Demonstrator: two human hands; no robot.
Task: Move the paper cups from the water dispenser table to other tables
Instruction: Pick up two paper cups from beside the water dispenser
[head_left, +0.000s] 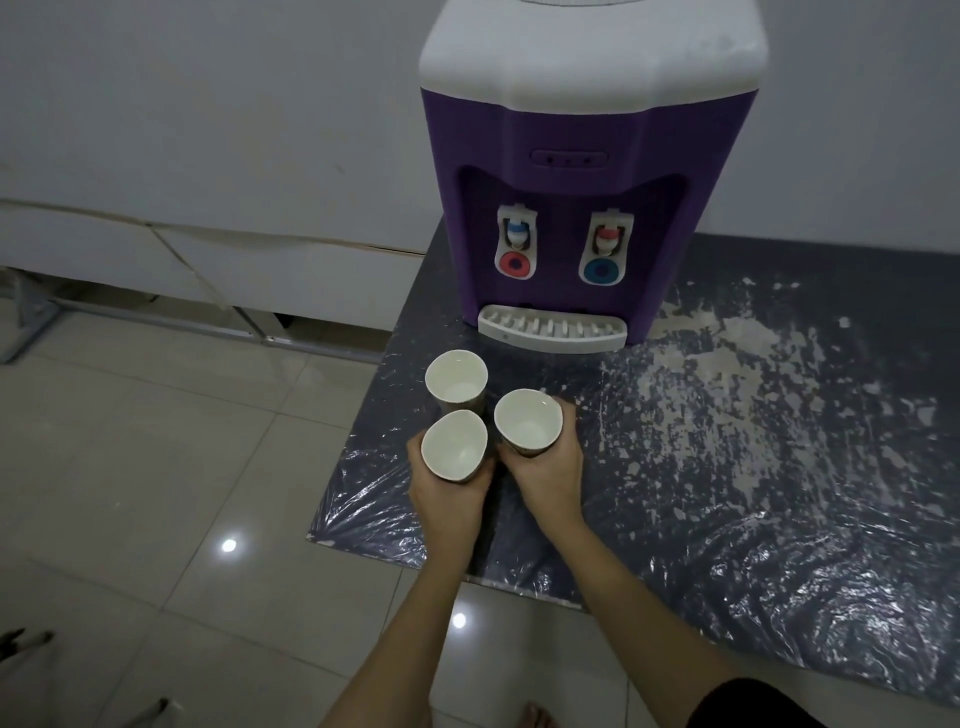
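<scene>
Head view | my left hand (451, 493) clenched round near-left cup (454, 445), squeezed oval, tilted | my right hand (545, 467) wrapped near-right cup (528, 422), fingers at far side | one per hand, likely to carry both together | third cup (456, 380) stood free, just beyond, near dispenser (576, 171) on table (753, 467)

Pale glossy floor tiles (171, 467) catch two small spots of ceiling light. A bare white wall (208, 114) runs along the back, and low against it lies a long white panel (218, 265) with a grey metal frame (156, 317) showing just beneath its lower edge.
</scene>
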